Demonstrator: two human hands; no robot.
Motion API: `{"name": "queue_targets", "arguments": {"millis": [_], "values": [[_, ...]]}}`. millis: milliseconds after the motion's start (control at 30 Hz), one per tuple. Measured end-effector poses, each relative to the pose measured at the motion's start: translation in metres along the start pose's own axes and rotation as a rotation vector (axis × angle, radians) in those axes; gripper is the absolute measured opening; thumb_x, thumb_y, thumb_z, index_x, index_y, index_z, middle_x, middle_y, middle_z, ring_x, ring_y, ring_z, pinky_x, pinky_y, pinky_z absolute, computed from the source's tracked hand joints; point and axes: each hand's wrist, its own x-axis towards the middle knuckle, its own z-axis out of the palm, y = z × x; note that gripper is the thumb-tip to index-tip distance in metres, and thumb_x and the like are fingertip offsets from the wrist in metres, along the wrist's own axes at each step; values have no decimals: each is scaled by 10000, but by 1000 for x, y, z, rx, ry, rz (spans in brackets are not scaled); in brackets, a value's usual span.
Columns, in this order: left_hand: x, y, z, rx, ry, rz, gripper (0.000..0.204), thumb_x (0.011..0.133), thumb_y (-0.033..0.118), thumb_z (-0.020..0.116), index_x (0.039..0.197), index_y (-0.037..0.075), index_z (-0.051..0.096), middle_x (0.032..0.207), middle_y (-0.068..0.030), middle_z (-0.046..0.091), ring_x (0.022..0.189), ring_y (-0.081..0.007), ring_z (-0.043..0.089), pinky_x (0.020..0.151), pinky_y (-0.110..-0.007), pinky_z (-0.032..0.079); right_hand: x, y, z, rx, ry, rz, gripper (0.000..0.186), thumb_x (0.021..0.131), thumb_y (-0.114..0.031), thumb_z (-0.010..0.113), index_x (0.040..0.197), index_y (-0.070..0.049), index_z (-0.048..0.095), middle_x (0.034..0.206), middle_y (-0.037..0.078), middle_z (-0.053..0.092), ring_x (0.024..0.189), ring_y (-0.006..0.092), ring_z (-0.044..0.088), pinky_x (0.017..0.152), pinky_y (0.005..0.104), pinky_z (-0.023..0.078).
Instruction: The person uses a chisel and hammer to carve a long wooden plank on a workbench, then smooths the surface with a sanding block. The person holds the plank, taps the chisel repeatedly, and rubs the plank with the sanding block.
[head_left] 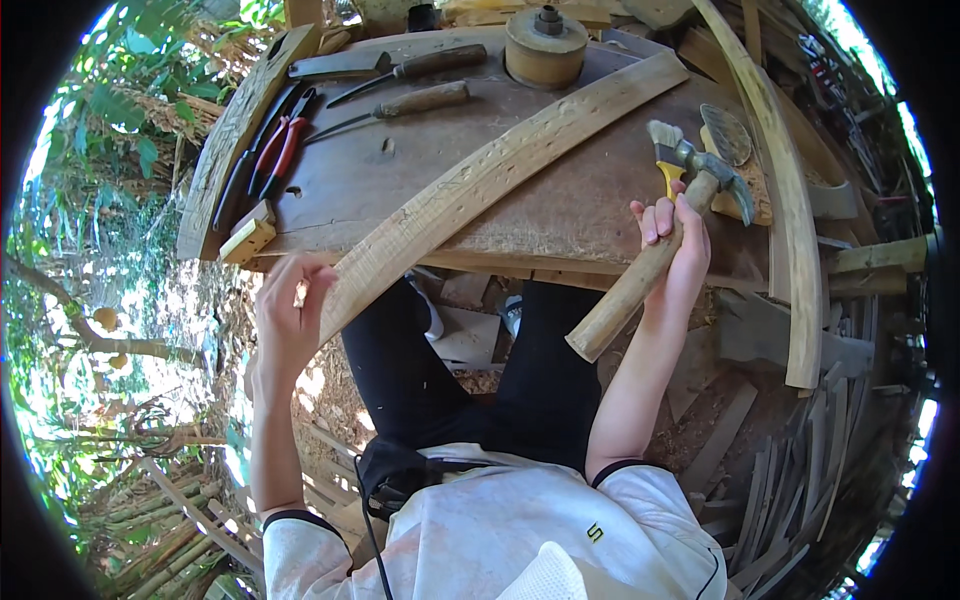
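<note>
My right hand [682, 232] is wrapped around the wooden handle of a claw hammer [622, 307], its metal head pointing to the far right above the workbench. Partly behind the hammer head shows a paintbrush [667, 150] with pale bristles and a yellow handle. A long wooden plank [480, 178] with several small holes crosses the bench diagonally, its near left end sticking out past the front edge. Beside that end is my left hand [291, 300], thumb and fingers curled together in a pinch. Whatever it may hold is too small to make out.
On the wooden workbench [360, 210] lie red-handled pliers [280, 150], wood-handled tools [425, 98] and a wood block [248, 238]. A round wooden piece [545, 50] stands at the back. A long curved strip [797, 260] overhangs the right side; wood scraps [790, 470] cover the ground.
</note>
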Motion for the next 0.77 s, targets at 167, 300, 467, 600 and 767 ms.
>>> {"name": "queue_targets", "arguments": {"millis": [167,300,467,600,767], "values": [[-29,29,2,-467,-207,-404,95,1029,58,614,996,-28,591,734,-88,693,652,-133,666,635,-268,527,2,-1,1,-41,16,11,288,1035,-174,533,1248,19,532,709,4,450,625,126,488,984,451,501],[-50,41,10,-578,-276,-493,122,1072,108,552,1046,-11,541,741,-104,717,680,-149,696,659,-282,550,3,-2,-2,-37,-2,18,282,1035,-172,533,1246,15,533,713,5,452,625,125,487,980,453,506],[-56,49,13,-472,-463,-615,163,1082,147,531,1060,-15,535,794,-123,749,760,-230,747,717,-323,559,3,-2,-4,-14,-8,25,276,1040,-171,529,1247,10,535,715,3,451,622,123,482,972,446,507],[-63,42,20,-279,-382,-422,134,1061,130,561,1081,-1,543,960,-167,760,953,-312,741,863,-391,543,4,-1,-4,-19,-21,26,274,1042,-172,528,1246,10,536,714,2,448,622,119,481,967,442,508],[-62,32,15,-187,-377,-313,136,1041,155,614,1113,52,565,1143,-205,740,1089,-303,713,973,-411,513,8,4,-15,19,-59,44,283,1036,-176,544,1252,7,537,708,3,445,625,117,476,974,437,504]]}}
